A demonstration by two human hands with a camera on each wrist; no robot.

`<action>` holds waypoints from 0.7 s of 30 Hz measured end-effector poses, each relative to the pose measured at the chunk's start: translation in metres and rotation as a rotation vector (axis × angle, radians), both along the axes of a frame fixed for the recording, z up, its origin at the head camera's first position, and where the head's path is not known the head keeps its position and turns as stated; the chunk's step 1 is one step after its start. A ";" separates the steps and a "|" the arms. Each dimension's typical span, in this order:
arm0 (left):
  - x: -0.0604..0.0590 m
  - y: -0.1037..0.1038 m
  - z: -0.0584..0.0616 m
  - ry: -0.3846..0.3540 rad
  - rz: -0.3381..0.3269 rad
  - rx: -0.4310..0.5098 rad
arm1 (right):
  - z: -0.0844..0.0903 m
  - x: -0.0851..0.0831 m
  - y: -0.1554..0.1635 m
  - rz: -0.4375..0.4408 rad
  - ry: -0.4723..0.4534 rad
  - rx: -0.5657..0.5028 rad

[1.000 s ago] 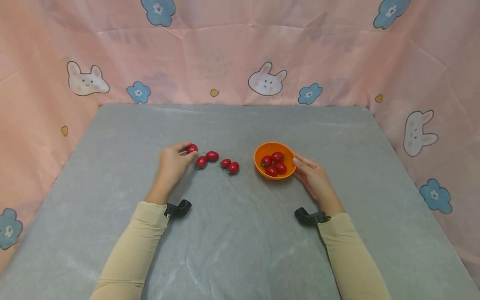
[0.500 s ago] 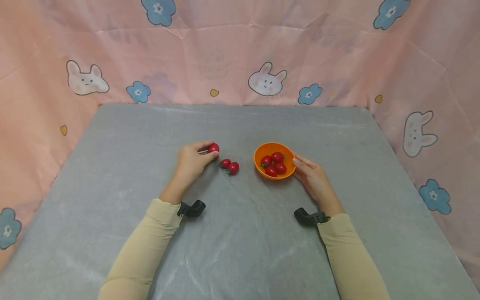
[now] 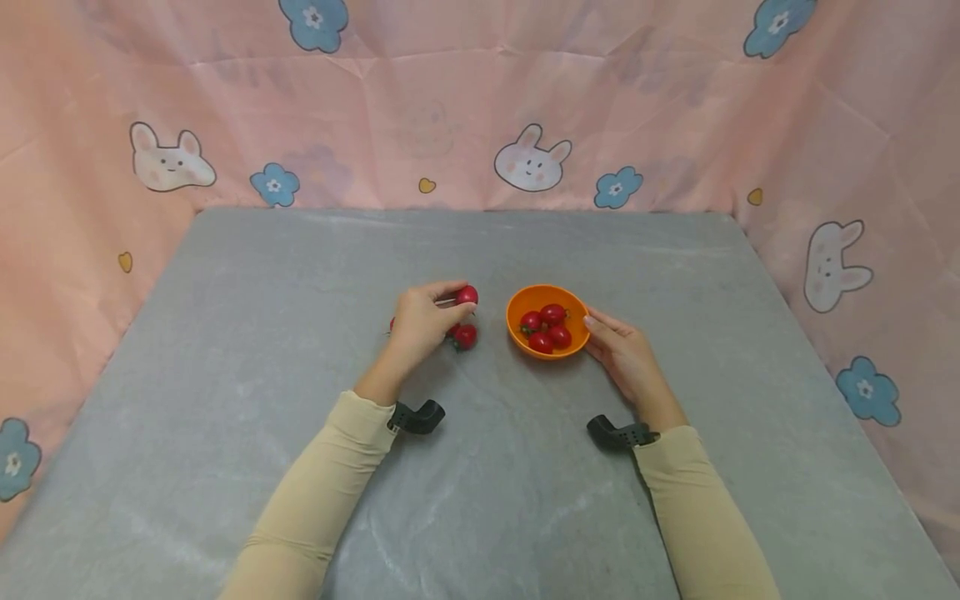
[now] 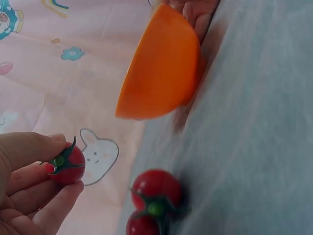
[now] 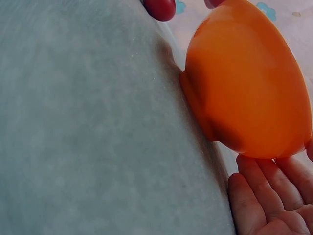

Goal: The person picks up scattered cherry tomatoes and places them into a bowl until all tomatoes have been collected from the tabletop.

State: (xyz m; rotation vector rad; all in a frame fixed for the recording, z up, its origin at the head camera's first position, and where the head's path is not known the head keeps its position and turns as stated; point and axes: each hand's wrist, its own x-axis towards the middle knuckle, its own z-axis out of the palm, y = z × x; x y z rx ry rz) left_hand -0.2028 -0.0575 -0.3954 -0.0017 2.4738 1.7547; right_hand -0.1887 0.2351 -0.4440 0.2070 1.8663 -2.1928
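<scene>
My left hand [image 3: 422,323] pinches a cherry tomato [image 4: 73,164] with a green stem top between thumb and fingers, raised above the table left of the bowl. Just below it on the table lie cherry tomatoes, one [image 3: 465,337] in plain sight and others partly hidden behind the hand. An orange bowl [image 3: 517,335] with several cherry tomatoes [image 3: 553,314] inside stands at the centre right. My right hand [image 3: 626,354] holds the bowl's right side, thumb at the rim and fingers [image 5: 254,183] beneath its outer wall.
Grey cloth covers the table [image 3: 480,500]. A pink curtain [image 3: 375,100] with rabbits and flowers hangs behind and along the sides. A black wrist strap [image 3: 420,417] with a camera mount sits on each wrist.
The left hand has moved right with the pinched tomato, passing over the loose tomatoes toward the bowl. The right hand and bowl have stayed in place.
</scene>
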 end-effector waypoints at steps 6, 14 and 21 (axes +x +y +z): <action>0.002 0.009 0.000 0.015 -0.028 0.002 | 0.000 0.000 0.000 0.004 0.012 0.007; 0.002 0.021 0.001 0.038 -0.067 -0.014 | 0.000 0.000 0.000 0.010 0.015 0.018; 0.003 0.034 0.001 0.057 -0.126 -0.064 | 0.001 0.001 -0.001 0.014 0.019 0.017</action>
